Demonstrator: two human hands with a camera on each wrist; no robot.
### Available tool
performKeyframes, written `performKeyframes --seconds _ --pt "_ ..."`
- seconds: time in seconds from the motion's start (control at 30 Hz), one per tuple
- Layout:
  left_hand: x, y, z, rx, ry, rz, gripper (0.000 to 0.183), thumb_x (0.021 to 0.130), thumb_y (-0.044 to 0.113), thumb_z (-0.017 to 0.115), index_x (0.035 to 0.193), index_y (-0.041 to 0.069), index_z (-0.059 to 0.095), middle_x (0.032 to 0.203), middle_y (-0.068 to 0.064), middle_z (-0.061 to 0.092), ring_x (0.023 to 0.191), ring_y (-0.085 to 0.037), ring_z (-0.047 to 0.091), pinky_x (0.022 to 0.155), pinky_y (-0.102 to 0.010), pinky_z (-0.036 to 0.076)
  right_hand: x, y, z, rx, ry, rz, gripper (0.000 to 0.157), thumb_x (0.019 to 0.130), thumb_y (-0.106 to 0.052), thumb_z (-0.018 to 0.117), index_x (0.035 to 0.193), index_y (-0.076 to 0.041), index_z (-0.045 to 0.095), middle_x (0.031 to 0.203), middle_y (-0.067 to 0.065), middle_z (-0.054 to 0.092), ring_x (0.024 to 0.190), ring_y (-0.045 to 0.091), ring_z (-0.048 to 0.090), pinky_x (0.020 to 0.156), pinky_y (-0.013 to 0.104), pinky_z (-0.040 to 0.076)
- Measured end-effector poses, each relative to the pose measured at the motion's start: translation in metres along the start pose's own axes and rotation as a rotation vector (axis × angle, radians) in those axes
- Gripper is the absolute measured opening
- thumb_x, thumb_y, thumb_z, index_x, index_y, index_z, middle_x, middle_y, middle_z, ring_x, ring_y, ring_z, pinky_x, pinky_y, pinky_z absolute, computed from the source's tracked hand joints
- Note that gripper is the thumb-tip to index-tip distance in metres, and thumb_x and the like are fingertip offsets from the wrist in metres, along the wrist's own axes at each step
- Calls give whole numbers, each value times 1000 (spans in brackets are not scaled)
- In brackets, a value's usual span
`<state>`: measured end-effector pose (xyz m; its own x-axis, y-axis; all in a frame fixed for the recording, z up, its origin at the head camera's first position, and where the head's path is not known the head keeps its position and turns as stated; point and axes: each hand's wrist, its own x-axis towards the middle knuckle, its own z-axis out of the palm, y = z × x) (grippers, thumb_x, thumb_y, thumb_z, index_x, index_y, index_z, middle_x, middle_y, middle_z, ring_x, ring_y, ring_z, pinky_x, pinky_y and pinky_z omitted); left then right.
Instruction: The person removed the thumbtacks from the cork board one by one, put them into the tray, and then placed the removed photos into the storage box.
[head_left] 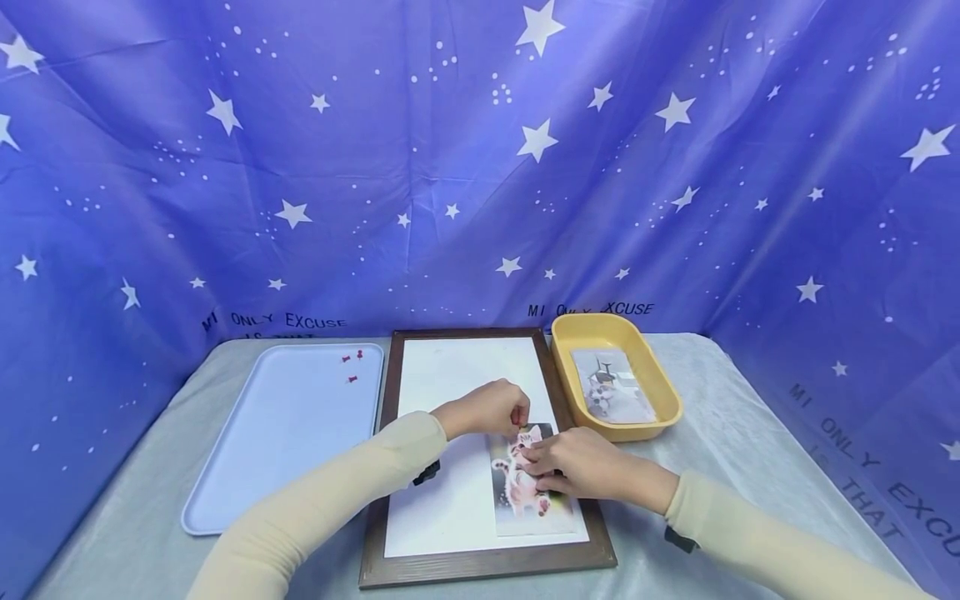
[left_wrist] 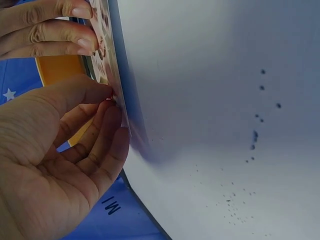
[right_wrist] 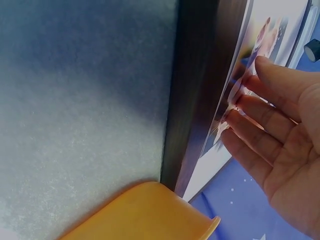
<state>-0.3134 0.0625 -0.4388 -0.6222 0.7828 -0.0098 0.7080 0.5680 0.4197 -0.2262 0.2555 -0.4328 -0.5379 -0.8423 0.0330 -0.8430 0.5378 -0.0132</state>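
A picture card of a pink and white cat (head_left: 517, 492) lies on the right side of a white board (head_left: 442, 500) with a brown wooden frame. At the card's top edge my left hand (head_left: 491, 408) pinches a push pin (left_wrist: 112, 99) between thumb and forefinger; most of the pin is hidden by the fingertips. My right hand (head_left: 592, 467) rests on the card from the right, its extended fingertips (right_wrist: 232, 116) pressing on the picture. In the left wrist view, small dark holes mark the board's white surface.
Left of the board lies a pale blue tray (head_left: 285, 442) with several red push pins (head_left: 352, 379) near its upper right corner. A yellow bin (head_left: 667, 400) stands at the board's back right, holding another picture card (head_left: 611, 387). Grey cloth covers the table (head_left: 750, 450).
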Motion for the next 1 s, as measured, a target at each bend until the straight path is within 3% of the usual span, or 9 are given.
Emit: performKeyframes --seconds 1.0 --pt "0 -5 2 -16 22 30 13 79 0 78 77 11 71 66 8 59 64 -3 48 62 -15 39 2 -1 -3 -26 -24 -4 23 90 -29 77 111 -19 80 121 1 75 109 15 73 78 32 62"
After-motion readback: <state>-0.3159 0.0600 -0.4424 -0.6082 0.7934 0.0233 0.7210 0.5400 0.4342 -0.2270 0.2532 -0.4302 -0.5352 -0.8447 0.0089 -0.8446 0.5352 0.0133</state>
